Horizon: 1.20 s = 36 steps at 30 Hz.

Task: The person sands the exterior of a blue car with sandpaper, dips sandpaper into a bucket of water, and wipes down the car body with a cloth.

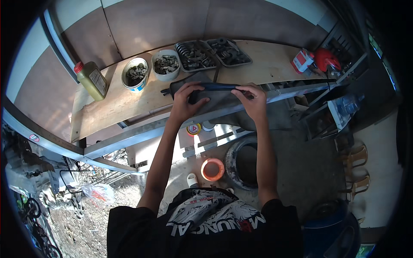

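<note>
— Where's that dark rubber strip (215, 96)?

— On the wooden bench (120, 105), at its near edge, just in front of the two grey trays (213, 53) of metal parts. It lies flat, a blue edge along its top.

— And the hands?

— Both on the strip. The left hand (186, 103) presses its left end, fingers curled over the top edge, its grip clenched on the strip. The right hand (254, 99) pinches the right end, thumb and fingers closed on it.

— What else sits near the strip?

— Left of it, two round tubs (150, 69) of small parts; farther left, a green bottle (91, 79) with a red cap. Well to its right, a red tool (325, 59).
</note>
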Each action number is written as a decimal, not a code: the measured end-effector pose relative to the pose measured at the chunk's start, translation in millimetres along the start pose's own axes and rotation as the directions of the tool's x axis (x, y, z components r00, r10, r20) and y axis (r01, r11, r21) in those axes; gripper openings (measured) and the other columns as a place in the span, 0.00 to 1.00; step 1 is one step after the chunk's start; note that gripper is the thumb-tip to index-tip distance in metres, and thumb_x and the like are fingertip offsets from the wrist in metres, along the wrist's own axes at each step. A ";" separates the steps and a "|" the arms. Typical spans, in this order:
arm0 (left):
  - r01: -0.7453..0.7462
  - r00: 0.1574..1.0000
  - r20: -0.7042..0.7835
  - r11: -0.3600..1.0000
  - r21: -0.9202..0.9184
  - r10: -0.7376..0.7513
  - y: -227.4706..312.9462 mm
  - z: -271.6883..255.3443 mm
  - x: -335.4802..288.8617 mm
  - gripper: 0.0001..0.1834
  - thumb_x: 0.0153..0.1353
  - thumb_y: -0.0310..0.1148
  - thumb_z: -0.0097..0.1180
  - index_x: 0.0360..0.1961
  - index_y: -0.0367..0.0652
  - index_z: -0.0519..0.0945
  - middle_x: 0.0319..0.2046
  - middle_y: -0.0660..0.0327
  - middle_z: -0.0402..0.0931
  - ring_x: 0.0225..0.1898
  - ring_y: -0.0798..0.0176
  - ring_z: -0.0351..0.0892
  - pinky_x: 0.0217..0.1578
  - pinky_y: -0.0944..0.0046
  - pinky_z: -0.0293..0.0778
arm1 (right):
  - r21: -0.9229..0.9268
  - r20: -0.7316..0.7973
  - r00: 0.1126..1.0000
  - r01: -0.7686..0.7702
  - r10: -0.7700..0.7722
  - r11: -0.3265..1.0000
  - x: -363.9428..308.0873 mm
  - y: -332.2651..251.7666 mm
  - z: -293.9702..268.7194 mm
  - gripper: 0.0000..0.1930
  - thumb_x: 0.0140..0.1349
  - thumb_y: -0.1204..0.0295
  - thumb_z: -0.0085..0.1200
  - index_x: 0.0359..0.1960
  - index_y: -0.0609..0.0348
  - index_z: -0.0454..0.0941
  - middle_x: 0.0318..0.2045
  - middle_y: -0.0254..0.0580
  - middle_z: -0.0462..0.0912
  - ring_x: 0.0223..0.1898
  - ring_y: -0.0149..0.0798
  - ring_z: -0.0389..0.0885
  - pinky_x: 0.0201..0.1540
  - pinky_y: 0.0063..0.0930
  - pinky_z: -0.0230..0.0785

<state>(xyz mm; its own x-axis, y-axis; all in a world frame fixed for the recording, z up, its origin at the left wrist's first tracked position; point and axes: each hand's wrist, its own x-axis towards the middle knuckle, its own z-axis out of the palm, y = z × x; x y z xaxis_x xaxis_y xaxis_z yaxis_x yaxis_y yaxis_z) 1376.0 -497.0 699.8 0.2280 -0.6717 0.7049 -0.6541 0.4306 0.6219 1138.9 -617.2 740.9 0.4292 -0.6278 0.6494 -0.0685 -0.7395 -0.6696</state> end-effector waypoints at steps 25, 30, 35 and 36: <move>0.146 0.786 0.540 0.759 -0.635 0.300 403.9 472.0 -85.1 0.14 0.59 0.29 0.75 0.42 0.36 0.83 0.36 0.56 0.89 0.31 0.73 0.85 0.31 0.71 0.77 | -0.093 -0.862 0.420 -0.683 0.285 0.725 -403.7 -91.3 -487.1 0.16 0.58 0.70 0.76 0.42 0.69 0.87 0.23 0.25 0.78 0.25 0.20 0.71 0.29 0.18 0.66; 0.369 0.712 0.672 0.706 -0.605 0.203 498.2 547.9 -192.6 0.17 0.59 0.32 0.75 0.46 0.37 0.85 0.43 0.54 0.89 0.45 0.64 0.89 0.38 0.65 0.82 | 0.011 -0.960 0.230 -0.544 0.161 0.839 -484.4 -84.8 -505.9 0.14 0.62 0.68 0.74 0.39 0.68 0.86 0.31 0.36 0.88 0.31 0.24 0.81 0.34 0.21 0.72; 0.752 0.305 0.858 0.447 -0.483 0.414 572.4 579.5 -242.0 0.30 0.75 0.50 0.56 0.70 0.42 0.73 0.60 0.48 0.81 0.59 0.54 0.83 0.54 0.60 0.80 | 0.299 -0.937 0.059 -0.368 0.344 0.880 -536.9 -113.0 -536.4 0.19 0.67 0.73 0.67 0.56 0.68 0.78 0.46 0.48 0.90 0.41 0.27 0.85 0.44 0.20 0.76; 0.789 0.240 0.863 0.429 -0.440 0.444 582.8 583.8 -246.3 0.33 0.76 0.54 0.50 0.73 0.43 0.70 0.63 0.46 0.78 0.62 0.52 0.81 0.58 0.57 0.78 | 0.263 -0.953 0.051 -0.348 0.298 0.900 -544.4 -117.4 -544.6 0.20 0.68 0.73 0.67 0.58 0.67 0.77 0.47 0.48 0.89 0.41 0.26 0.85 0.43 0.19 0.76</move>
<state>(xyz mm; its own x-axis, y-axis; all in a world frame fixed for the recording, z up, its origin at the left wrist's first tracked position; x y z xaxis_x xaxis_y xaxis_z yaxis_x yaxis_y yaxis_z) 517.6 -432.6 689.4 -0.8582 -0.4906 0.1508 0.2165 -0.0797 0.9730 422.8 -320.9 662.3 -0.8570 -0.4840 0.1770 0.0259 -0.3834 -0.9232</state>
